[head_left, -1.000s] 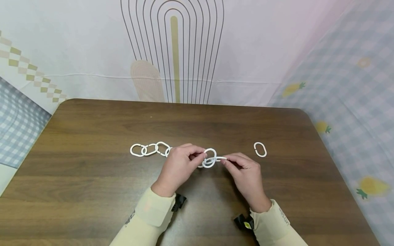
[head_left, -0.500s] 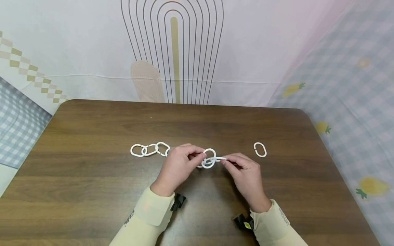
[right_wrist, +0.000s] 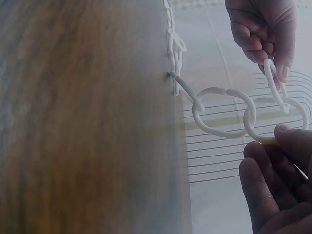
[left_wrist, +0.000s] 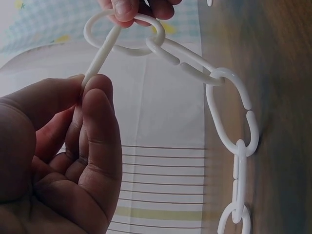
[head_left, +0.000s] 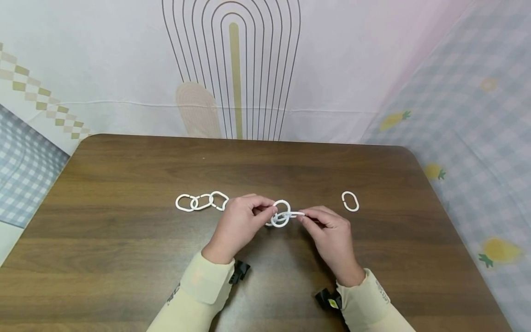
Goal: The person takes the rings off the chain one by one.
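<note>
My left hand (head_left: 242, 223) pinches an oval white plastic chain link (left_wrist: 101, 57) between thumb and fingers. My right hand (head_left: 332, 233) pinches the end link (right_wrist: 250, 122) of a white plastic chain (left_wrist: 210, 117). In both wrist views the left hand's link passes through that end link. Both links are held up off the table. From there the chain runs down behind the left hand. Its far end lies on the table at the left, where several links (head_left: 204, 208) show in the head view; the left hand hides the middle part.
One loose white link (head_left: 357, 203) lies on the brown wooden table (head_left: 265, 286), to the right of the right hand. A patterned cloth (head_left: 332, 69) hangs behind the table's far edge, and a checked cloth (head_left: 469, 138) borders it on the right.
</note>
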{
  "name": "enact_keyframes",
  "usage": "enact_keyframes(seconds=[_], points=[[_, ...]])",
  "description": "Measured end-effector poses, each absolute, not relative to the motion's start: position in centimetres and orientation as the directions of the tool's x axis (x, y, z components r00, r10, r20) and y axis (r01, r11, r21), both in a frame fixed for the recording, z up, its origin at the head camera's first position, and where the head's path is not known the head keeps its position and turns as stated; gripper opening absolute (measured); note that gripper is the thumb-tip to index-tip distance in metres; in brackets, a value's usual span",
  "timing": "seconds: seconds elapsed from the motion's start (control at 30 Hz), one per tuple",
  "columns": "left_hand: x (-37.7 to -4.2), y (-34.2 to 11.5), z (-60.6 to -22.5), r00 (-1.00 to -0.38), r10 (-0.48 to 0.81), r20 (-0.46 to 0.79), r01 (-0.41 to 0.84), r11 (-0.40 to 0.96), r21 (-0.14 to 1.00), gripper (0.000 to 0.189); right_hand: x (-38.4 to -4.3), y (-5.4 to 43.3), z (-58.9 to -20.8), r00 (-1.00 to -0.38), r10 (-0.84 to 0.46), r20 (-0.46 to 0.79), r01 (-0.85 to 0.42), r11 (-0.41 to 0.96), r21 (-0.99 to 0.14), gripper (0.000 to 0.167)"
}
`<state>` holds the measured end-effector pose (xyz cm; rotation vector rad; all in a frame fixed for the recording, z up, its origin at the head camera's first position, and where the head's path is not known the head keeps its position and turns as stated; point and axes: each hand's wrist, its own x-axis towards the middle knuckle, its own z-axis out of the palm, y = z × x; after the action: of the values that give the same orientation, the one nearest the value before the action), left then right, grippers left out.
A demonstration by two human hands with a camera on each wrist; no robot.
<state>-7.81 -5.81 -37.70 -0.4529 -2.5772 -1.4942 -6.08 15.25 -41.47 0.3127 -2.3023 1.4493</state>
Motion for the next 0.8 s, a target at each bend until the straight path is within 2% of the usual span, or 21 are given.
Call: enact_keyframes(seconds=[0.27,0.53,0.8], points=[[-8.0,-6.0,-37.8,-0.950,0.204,0.237,0.308,0.468,0.829,0.006,-6.1,15.3,-41.6,-0.891,0.016,0.454,-0.401,0.442,-0.802,0.014],[-8.3,-7.5,-37.3,-0.973,0.100,0.208,0.230,0.504,0.832,0.008,-6.3,15.9,-41.6,-0.895,0.086,0.438,-0.366,0.422,-0.830,0.014],[-8.5,-8.0,-37.2,-0.976,0.102,0.190,0.215,0.510,0.833,0.010,-6.1,15.4,-40.9,-0.907,0.085,0.412,-0.340,0.427,-0.838,0.014]])
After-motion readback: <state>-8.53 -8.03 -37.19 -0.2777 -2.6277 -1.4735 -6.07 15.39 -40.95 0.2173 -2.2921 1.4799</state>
